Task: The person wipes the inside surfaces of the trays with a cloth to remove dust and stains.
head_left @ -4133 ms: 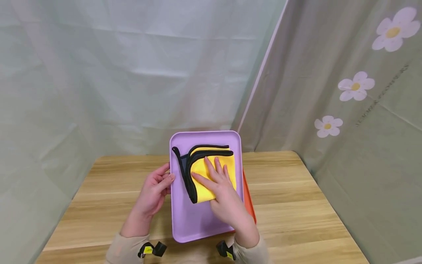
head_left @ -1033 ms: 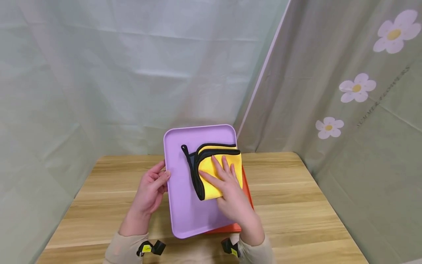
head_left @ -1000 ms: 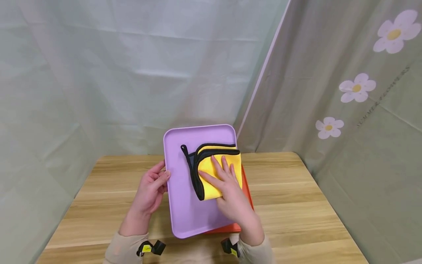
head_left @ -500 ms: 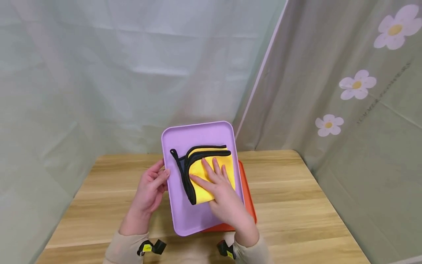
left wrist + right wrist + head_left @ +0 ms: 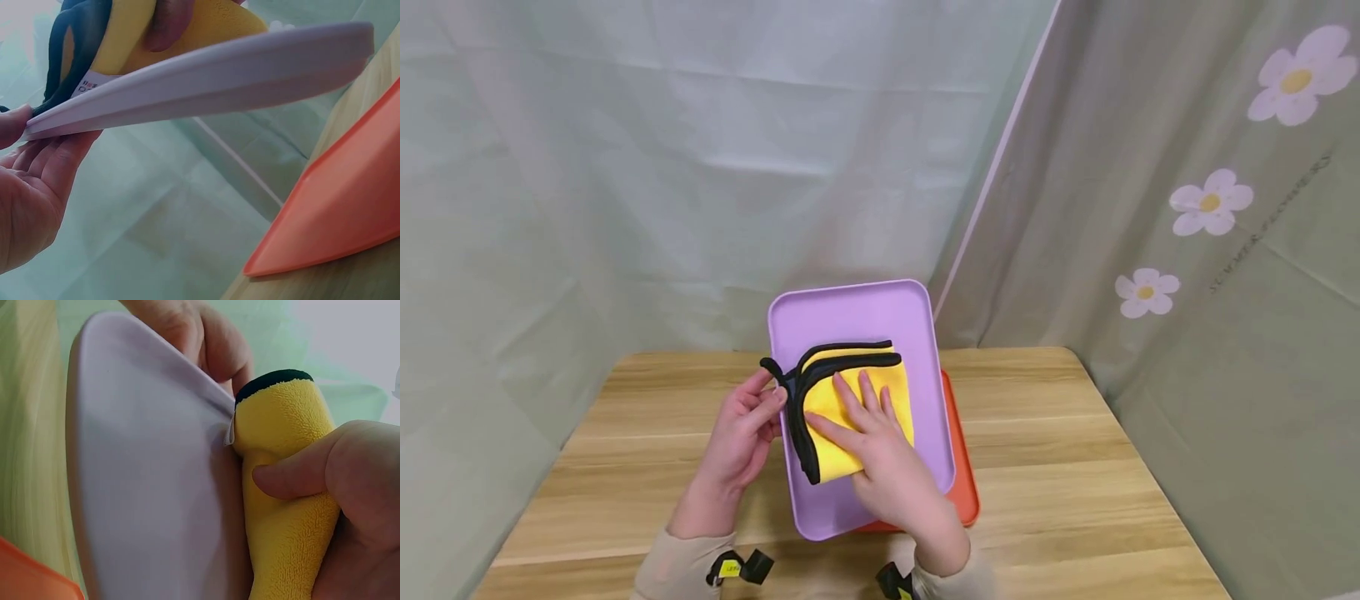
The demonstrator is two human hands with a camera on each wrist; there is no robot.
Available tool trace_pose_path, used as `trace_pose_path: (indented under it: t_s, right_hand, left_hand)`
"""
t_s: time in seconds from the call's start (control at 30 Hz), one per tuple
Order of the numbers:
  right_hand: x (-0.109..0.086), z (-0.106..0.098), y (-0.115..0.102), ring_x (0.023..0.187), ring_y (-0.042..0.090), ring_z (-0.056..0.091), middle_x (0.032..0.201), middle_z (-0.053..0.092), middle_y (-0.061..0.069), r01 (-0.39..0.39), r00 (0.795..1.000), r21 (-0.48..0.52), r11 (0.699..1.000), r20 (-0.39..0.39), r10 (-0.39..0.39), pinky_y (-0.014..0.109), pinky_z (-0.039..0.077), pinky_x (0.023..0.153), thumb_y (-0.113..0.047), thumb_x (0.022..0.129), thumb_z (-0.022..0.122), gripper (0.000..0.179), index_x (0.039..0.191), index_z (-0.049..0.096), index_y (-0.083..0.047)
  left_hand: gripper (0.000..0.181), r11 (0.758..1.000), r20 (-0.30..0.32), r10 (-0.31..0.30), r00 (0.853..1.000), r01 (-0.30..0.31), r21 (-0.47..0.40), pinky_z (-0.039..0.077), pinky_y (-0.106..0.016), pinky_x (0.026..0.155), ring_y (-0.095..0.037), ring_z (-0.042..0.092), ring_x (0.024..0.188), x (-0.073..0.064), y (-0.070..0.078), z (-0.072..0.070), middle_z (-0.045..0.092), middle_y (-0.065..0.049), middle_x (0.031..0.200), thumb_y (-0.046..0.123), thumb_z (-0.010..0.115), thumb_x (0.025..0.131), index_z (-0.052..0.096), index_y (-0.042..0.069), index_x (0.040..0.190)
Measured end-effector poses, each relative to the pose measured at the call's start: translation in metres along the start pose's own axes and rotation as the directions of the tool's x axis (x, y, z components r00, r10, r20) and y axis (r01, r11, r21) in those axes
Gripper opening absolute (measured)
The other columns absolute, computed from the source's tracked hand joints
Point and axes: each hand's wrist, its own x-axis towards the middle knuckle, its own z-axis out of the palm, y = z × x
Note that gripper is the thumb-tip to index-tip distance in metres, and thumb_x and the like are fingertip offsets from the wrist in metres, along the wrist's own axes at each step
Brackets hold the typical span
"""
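Observation:
My left hand (image 5: 737,433) grips the left rim of a purple tray (image 5: 917,333), thumb on top and fingers beneath. The tray is held raised and tilted, as the left wrist view shows. A folded yellow cleaning cloth (image 5: 827,450) with black edging and a loop lies against the tray's inner face. My right hand (image 5: 880,458) has its fingers spread over the cloth, and its thumb (image 5: 294,472) pinches it from below in the right wrist view. The cloth's loop end reaches over the tray's left rim, beside my left thumb.
An orange-red tray (image 5: 962,467) lies on the wooden table (image 5: 1045,450), partly hidden behind the purple one. Pale curtains (image 5: 700,167) hang close behind the table and along its sides, with printed flowers at the right.
Over the last second my right hand has slid the cloth leftward across the purple tray, from its right rim to its left rim. The left hand keeps its grip; more of the orange-red tray shows.

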Motion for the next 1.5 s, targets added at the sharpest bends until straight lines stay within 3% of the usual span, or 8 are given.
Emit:
trace_pose_path:
  t_s: [0.43, 1.0, 1.5]
  right_hand:
    - [-0.001, 0.007, -0.002, 0.163, 0.034, 0.002, 0.178, 0.015, 0.003, 0.028, 1.000, -0.039, 0.999, -0.003, -0.028, 0.063, 0.007, 0.128, 0.022, 0.074, 0.055, 0.099, 0.156, 0.057, -0.032]
    - [-0.003, -0.001, 0.007, 0.164, 0.030, 0.008, 0.176, 0.024, -0.001, -0.008, 1.000, -0.025, 1.000, -0.029, 0.007, 0.059, 0.010, 0.129, 0.024, 0.072, 0.049, 0.098, 0.151, 0.063, -0.033]
    - [-0.008, -0.013, 0.016, 0.163, 0.030, 0.011, 0.175, 0.027, -0.002, -0.033, 0.998, 0.003, 0.999, -0.054, 0.033, 0.061, 0.010, 0.129, 0.024, 0.076, 0.048, 0.095, 0.150, 0.064, -0.032]
  left_hand:
    - [0.033, 1.000, -0.007, 0.005, 1.000, -0.005, -0.027, 0.063, -0.026, 0.066, -0.011, 0.075, 0.073, -0.005, -0.002, -0.001, 0.079, -0.005, 0.093, -0.008, 0.048, 0.110, 0.072, 0.013, 0.121]
    - [0.033, 1.000, -0.064, -0.012, 0.998, 0.012, 0.001, 0.060, -0.023, 0.061, -0.008, 0.070, 0.069, -0.005, -0.001, 0.000, 0.078, -0.001, 0.090, -0.008, 0.050, 0.109, 0.072, 0.014, 0.121]
    - [0.039, 1.000, -0.104, -0.022, 0.994, 0.022, 0.004, 0.060, -0.024, 0.064, -0.008, 0.070, 0.071, -0.005, 0.006, 0.001, 0.074, 0.001, 0.083, -0.006, 0.050, 0.109, 0.071, 0.017, 0.131]
